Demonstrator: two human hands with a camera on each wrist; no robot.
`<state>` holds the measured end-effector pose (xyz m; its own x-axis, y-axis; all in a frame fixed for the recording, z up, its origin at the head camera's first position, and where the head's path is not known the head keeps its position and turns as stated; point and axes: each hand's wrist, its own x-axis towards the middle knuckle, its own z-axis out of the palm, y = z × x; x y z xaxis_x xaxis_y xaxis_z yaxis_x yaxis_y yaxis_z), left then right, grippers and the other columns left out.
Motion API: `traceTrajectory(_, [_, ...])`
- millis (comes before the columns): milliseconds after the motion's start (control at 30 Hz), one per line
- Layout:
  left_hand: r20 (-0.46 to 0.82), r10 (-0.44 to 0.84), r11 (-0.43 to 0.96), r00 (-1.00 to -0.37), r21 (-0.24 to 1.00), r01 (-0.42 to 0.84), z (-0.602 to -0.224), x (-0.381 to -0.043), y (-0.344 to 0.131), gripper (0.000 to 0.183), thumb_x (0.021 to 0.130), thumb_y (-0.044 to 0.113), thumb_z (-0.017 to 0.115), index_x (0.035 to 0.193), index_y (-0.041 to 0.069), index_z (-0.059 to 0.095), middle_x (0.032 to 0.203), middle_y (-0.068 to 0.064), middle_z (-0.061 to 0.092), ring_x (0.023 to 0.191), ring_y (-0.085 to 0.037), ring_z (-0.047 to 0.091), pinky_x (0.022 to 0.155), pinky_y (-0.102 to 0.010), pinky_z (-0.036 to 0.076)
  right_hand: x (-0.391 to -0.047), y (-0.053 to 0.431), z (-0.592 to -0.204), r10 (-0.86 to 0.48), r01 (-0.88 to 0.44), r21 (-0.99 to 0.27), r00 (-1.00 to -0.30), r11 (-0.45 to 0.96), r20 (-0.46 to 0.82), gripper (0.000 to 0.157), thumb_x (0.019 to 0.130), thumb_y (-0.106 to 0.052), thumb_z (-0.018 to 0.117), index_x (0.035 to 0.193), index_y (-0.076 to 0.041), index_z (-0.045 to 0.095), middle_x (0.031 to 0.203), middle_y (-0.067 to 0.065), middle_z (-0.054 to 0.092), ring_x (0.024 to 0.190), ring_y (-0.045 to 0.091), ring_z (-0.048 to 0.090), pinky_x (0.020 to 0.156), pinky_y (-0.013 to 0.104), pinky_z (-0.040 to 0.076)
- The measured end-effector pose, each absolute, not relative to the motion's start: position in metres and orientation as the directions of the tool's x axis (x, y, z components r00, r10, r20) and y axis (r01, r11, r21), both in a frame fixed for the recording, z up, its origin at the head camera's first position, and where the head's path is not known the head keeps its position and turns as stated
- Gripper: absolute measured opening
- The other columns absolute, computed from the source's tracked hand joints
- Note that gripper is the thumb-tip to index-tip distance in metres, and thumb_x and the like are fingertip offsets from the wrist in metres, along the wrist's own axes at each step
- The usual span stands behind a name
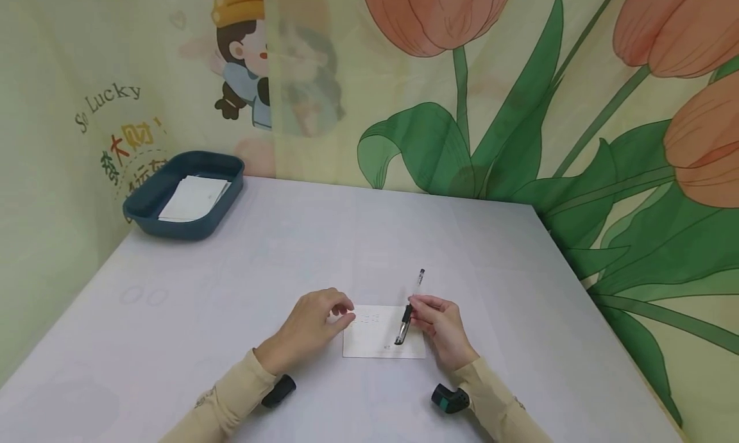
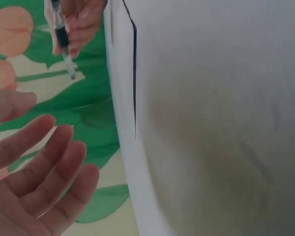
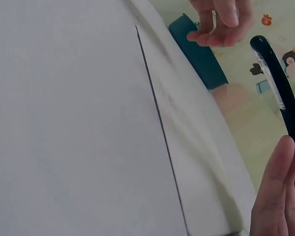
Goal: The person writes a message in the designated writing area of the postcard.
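A capped pen (image 1: 407,315) with a clear barrel and black grip is pinched in my right hand (image 1: 443,327), tilted above a white card (image 1: 369,340). The card lies flat on the table and carries rows of small printed marks near its top left and a small mark near its lower edge. By the card's left edge, my left hand (image 1: 314,318) hovers with relaxed, slightly bent fingers and holds nothing. In the right wrist view the pen's black cap end (image 3: 263,46) points up past my fingertips (image 3: 285,147).
A dark blue tray (image 1: 196,230) with a stack of white cards (image 1: 193,198) stands at the table's back left corner. The white table (image 1: 300,238) meets a printed cloth backdrop (image 1: 323,154) behind and at the right. Small black wrist devices (image 1: 450,399) sit under both sleeves.
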<state>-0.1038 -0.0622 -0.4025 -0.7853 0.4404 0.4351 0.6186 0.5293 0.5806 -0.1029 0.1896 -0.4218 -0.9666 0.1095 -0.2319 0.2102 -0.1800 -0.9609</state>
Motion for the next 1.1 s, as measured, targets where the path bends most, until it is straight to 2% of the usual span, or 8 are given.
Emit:
traceTrajectory(133, [0.412,0.413,0.621,-0.812,0.525,0.582,-0.401,-0.108,-0.074,0.010,0.080,0.010,0.076,0.088,0.009,0.069,0.078,0.005,0.061,0.075,-0.012,0.056,0.065,-0.024,0.046,-0.107,0.210,-0.423,0.071,0.250,-0.965,-0.964,-0.082,-0.255,0.020,0.088,-0.005,0.066,0.104,0.007,0.066,0.086,0.003,0.070,0.069,0.009,0.063,0.066,0.021,0.055])
traceTrajectory(333, [0.311,0.376,0.708,-0.873,0.511,0.487,-0.400,-0.111,-0.089,0.017,0.081,0.014,0.075,0.095,0.006,0.069,0.086,0.001,0.064,0.080,-0.015,0.059,0.070,-0.032,0.047,-0.114,0.237,-0.424,-0.002,0.256,-0.965,-0.967,0.056,-0.256,0.028,0.088,-0.007,0.066,0.110,0.011,0.065,0.084,0.000,0.072,0.070,0.008,0.064,0.066,0.021,0.055])
traceTrajectory(533, [0.269,0.375,0.746,-0.887,0.480,0.461,-0.405,-0.114,-0.098,0.020,0.082,0.017,0.074,0.097,0.005,0.068,0.090,-0.003,0.064,0.084,-0.018,0.059,0.071,-0.035,0.050,-0.122,0.251,-0.419,-0.011,0.246,-0.940,-0.967,0.236,-0.255,0.032,0.088,-0.011,0.068,0.110,0.013,0.065,0.086,0.002,0.073,0.068,0.007,0.063,0.063,0.020,0.055])
traceTrajectory(800, [0.213,0.378,0.773,-0.901,0.463,0.433,-0.406,-0.116,-0.101,0.025,0.082,0.019,0.075,0.099,0.003,0.068,0.089,-0.003,0.063,0.083,-0.017,0.057,0.071,-0.035,0.050,-0.130,0.255,-0.418,0.038,0.223,-0.887,-0.973,0.404,-0.228,0.026,0.083,-0.004,0.071,0.100,0.015,0.067,0.080,0.009,0.071,0.062,0.011,0.063,0.060,0.025,0.057])
traceTrajectory(1100, [0.197,0.399,0.819,-0.895,0.362,0.445,-0.408,-0.114,-0.104,0.036,0.079,0.022,0.078,0.103,-0.003,0.068,0.097,-0.011,0.061,0.088,-0.024,0.056,0.075,-0.040,0.049,-0.128,0.245,-0.414,0.104,0.199,-0.802,-0.980,0.563,-0.171,0.014,0.079,-0.005,0.076,0.087,0.006,0.071,0.071,0.007,0.069,0.056,0.012,0.060,0.056,0.026,0.056])
